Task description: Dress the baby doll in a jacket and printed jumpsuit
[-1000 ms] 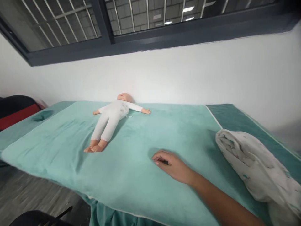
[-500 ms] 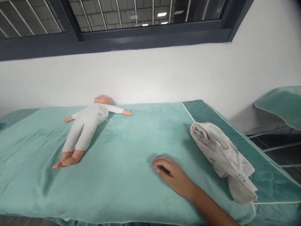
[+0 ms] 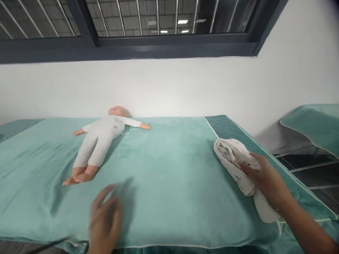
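My right hand (image 3: 266,180) grips the upper side of a folded white printed cloth (image 3: 227,151), thumb on one side and fingers on the other. The cloth still rests on the bed at the right, partly covered by the hand. Over the front of the mattress, my left hand (image 3: 106,217) is raised, blurred by motion, its fingers curved and apart with nothing in them. A baby doll (image 3: 99,137) in a white suit lies on its back at the left, beyond the left hand, arms spread and head toward the wall.
A green plush cover (image 3: 169,158) spreads over the bed, with a darker green strip (image 3: 238,130) at the right. Behind stands a white wall (image 3: 169,84) below a dark window frame (image 3: 174,49). Another green cover (image 3: 315,123) hangs at the far right. A dark cord shows at the lower left.
My right hand has moved right from the middle of the bed and taken hold of the cloth. My left hand has come into view from below. The doll lies as before.
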A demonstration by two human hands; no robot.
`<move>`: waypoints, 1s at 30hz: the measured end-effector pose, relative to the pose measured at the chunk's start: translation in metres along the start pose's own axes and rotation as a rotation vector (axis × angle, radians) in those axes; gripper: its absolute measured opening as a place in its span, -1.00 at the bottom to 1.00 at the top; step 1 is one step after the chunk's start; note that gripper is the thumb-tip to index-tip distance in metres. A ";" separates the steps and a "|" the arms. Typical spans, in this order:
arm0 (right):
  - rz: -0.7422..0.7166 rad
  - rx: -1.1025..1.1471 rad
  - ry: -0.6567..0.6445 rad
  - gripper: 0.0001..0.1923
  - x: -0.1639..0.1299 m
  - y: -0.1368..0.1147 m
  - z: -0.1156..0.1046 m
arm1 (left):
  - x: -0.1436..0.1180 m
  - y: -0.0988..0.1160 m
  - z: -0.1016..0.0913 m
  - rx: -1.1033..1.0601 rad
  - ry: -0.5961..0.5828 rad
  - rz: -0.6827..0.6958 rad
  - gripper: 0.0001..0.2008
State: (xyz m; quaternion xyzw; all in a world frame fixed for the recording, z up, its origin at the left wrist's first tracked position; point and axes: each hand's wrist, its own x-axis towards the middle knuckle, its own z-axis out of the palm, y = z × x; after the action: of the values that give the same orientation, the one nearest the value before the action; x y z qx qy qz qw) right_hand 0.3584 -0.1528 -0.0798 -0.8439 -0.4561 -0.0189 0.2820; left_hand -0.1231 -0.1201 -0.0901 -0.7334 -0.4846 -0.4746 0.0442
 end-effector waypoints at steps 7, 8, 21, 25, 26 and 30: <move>0.065 0.010 -0.150 -0.55 0.023 0.004 0.000 | 0.066 0.078 0.173 -0.446 -0.506 -0.129 -0.76; 0.051 0.041 -0.159 -0.59 0.026 0.002 -0.002 | 0.073 0.086 0.186 -0.479 -0.560 -0.144 -0.74; -0.556 0.578 -0.505 -0.73 0.045 -0.172 -0.040 | 0.102 0.081 0.204 -1.341 -0.514 -0.591 -0.42; -0.594 0.612 -0.455 -0.73 0.073 -0.210 -0.039 | 0.110 0.067 0.192 -1.482 -0.394 -0.719 -0.75; -0.589 0.578 -0.412 -0.74 0.081 -0.213 -0.034 | 0.112 0.062 0.190 -1.541 -0.360 -0.754 -0.73; -0.484 0.326 -0.289 -0.84 0.105 -0.208 -0.003 | 0.120 0.048 0.184 -1.722 -0.260 -0.825 -0.72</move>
State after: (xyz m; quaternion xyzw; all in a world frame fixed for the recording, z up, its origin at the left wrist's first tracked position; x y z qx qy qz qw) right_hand 0.2576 0.0137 0.0481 -0.6487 -0.6757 0.1080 0.3332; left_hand 0.0432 0.0313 -0.0830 -0.3329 -0.1910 -0.5607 -0.7337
